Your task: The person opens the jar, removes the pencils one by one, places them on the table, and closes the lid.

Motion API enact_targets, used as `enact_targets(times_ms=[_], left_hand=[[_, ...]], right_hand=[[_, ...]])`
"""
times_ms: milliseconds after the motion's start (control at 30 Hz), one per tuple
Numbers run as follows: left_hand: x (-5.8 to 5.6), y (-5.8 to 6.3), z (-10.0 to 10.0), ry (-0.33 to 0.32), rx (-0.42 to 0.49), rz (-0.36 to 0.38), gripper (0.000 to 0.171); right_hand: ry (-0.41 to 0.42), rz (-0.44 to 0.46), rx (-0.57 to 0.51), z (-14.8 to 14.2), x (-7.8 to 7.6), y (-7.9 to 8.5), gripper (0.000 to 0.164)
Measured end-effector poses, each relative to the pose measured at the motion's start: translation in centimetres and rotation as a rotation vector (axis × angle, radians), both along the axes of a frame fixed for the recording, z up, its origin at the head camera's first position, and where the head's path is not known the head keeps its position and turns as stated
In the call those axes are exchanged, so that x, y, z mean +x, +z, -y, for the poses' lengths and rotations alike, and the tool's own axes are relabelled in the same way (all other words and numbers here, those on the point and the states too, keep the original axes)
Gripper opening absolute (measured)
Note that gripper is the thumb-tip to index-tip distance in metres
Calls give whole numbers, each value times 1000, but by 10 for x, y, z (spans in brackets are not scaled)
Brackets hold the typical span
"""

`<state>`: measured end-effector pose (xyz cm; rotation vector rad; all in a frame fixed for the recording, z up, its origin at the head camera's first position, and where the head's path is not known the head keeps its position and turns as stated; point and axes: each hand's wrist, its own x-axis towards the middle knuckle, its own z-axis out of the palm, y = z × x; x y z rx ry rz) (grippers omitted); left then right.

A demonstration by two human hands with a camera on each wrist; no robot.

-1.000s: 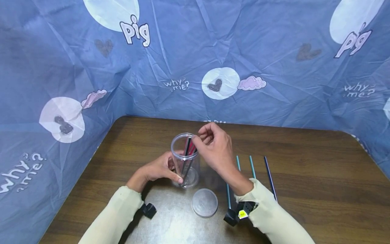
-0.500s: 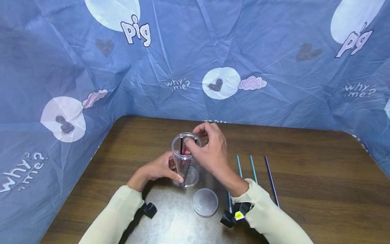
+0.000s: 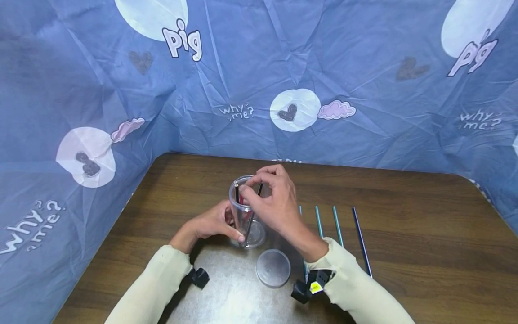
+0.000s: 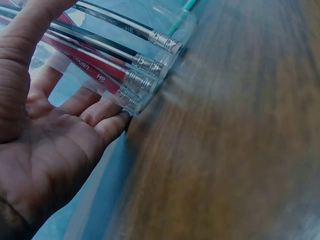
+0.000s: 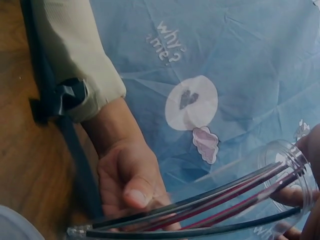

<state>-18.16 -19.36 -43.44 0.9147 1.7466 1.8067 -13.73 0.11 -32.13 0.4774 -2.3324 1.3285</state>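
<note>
My left hand [image 3: 212, 222] grips a clear plastic jar [image 3: 243, 209] low on its side, keeping it upright on the table. Inside stand several pencils, black [image 4: 150, 34] and red [image 4: 90, 70], with their silver eraser ends down at the base in the left wrist view. Over the jar's mouth, my right hand [image 3: 273, 198] pinches a red pencil [image 3: 242, 199] between thumb and fingers, near its upper end. One black pencil [image 3: 236, 192] leans at the rim's left side, another [image 3: 251, 221] slants to the right. The right fingertips partly hide the pencil tops.
A round translucent lid [image 3: 273, 268] lies in front of the jar. To the right lie several thin teal pencil-like sticks [image 3: 337, 226] and a dark blue one [image 3: 361, 240], partly under my right forearm. A blue printed cloth [image 3: 226, 67] hangs behind the wooden table [image 3: 437, 243].
My right hand has moved left, from the jar's right rim to over its mouth. The black pencil's top has shifted to the left side of the rim. My left hand keeps its grip.
</note>
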Motion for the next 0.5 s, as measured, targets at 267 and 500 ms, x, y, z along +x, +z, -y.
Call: enact_targets(times_ms=[267, 500], left_hand=[[0, -1, 1, 2, -6, 3, 53], [0, 1, 1, -7, 5, -6, 52]], right_hand=[[83, -14, 53, 3, 2, -3, 17], [98, -17, 42, 4, 2, -5, 18]])
